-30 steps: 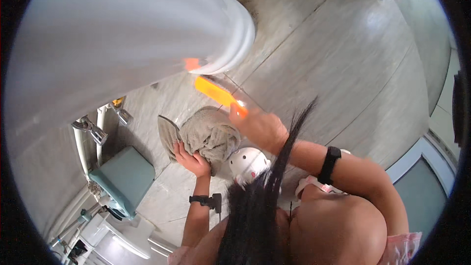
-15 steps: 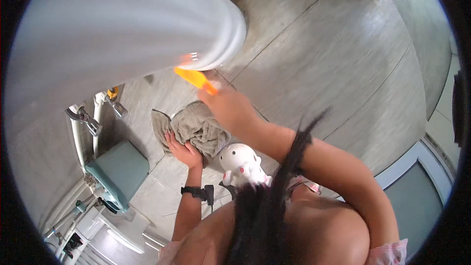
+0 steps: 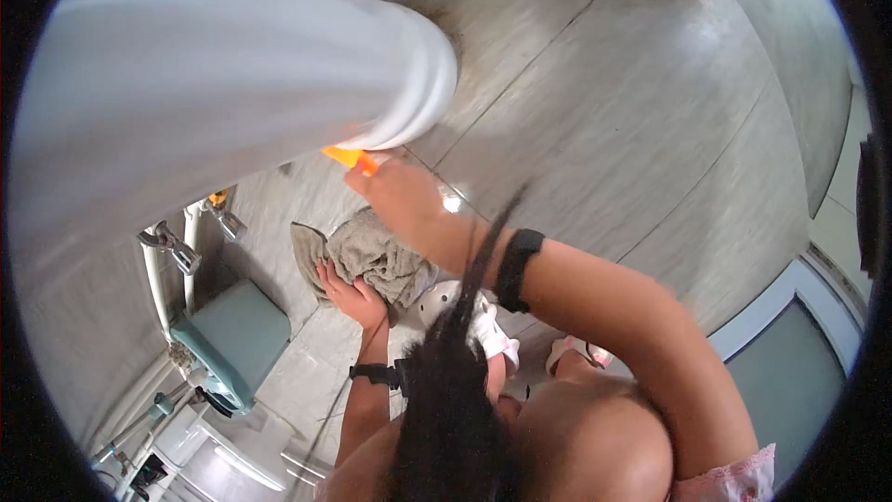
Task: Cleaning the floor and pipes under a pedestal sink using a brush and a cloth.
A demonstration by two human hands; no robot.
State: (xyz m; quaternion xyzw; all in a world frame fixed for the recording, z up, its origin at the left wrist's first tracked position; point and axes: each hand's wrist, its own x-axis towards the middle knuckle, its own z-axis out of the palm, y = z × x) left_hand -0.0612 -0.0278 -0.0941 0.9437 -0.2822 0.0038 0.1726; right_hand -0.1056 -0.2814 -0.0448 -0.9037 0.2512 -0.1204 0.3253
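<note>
My right hand (image 3: 398,203) is closed around an orange, flat, scraper-like tool (image 3: 348,158). The tool's far end is at the lower edge of a large white pedestal (image 3: 409,65), low by the floor; its tip is partly hidden there. A crumpled grey-brown towel (image 3: 372,246) lies on the floor below that hand. On the towel's near left part rests my left hand (image 3: 356,300), fingers stretched and slightly apart. Dark hair (image 3: 446,390) hangs in front of my legs and crosses the view near my right wrist.
Grey floor tiles (image 3: 604,112) stretch to the right. At left are white pipes with metal valves (image 3: 186,256) and a grey-green bin-like box (image 3: 237,335). White slippers (image 3: 441,302) are at my feet. A framed door panel (image 3: 790,363) stands at lower right.
My right hand and the orange tool have moved slightly left and down, closer under the pedestal's edge. The left hand remains on the towel. The hair has swung left.
</note>
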